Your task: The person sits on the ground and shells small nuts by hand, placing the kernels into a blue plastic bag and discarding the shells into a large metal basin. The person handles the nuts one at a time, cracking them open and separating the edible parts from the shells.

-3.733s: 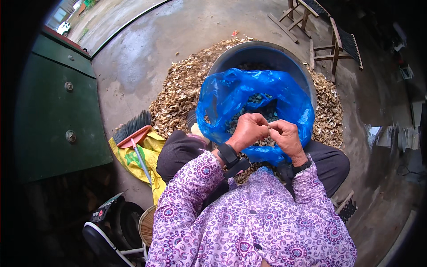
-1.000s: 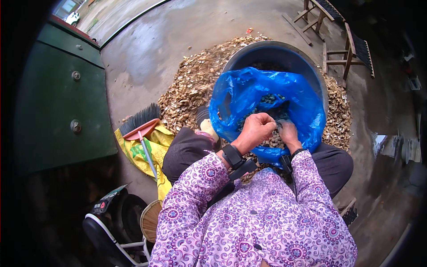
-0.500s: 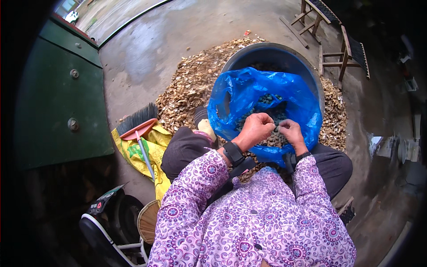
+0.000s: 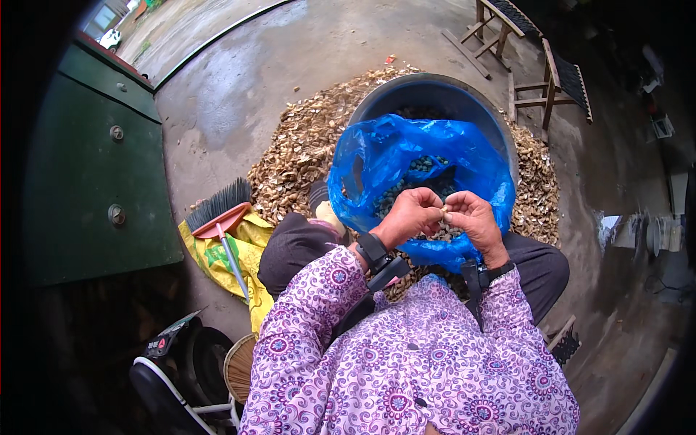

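Observation:
My left hand [image 4: 410, 216] and my right hand [image 4: 475, 222] meet fingertip to fingertip over an open blue plastic bag [image 4: 355, 163]. Both are closed in a pinch on a small pale peanut [image 4: 444, 210], mostly covered by the fingers. Inside the bag lie many small kernels [image 4: 391, 197], tinted bluish. The bag sits in a large round metal basin [image 4: 500, 123], its mouth spread toward me. Dark bands are strapped around both wrists.
Heaps of peanut shells [image 4: 301, 148] surround the basin. To the left, a broom [image 4: 225, 221] rests on a yellow sack [image 4: 254, 279], beside a green metal cabinet [image 4: 101, 174]. Wooden folding stools [image 4: 547, 94] stand at the far right. A round straw-coloured item [image 4: 239, 370] is near left.
My right hand has turned and risen slightly, its fingers now pressed against the left fingertips. The pale peanut shows between them. The whole view has shifted a little.

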The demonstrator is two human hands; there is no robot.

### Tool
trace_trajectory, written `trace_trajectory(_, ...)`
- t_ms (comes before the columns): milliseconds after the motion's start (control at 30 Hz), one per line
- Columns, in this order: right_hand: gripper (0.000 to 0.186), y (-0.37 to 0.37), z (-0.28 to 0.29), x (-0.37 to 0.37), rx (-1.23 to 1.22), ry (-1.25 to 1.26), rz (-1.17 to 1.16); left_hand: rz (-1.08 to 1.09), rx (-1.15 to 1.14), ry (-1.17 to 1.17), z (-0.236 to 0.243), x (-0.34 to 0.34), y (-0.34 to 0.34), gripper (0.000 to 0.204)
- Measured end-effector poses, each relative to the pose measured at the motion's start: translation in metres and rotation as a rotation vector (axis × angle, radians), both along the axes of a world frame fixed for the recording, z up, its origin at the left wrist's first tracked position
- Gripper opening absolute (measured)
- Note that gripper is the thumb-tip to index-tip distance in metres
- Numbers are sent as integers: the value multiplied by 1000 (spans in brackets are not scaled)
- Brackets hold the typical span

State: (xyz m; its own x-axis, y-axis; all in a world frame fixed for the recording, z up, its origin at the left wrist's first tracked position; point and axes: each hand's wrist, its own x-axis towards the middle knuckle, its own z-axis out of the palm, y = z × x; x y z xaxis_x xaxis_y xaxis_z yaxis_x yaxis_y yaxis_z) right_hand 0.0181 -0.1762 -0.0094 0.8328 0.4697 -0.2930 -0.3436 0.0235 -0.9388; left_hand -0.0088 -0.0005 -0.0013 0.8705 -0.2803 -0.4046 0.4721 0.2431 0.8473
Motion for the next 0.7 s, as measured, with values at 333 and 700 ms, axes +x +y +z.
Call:
trace_trajectory(333,17,2,5,-1,-183,-101,67,40,142,-106,-6,1,-5,16)
trace_trajectory(700,7,5,18,-4,-486,-631,162,-13,49,-14,2,3,-5,16)
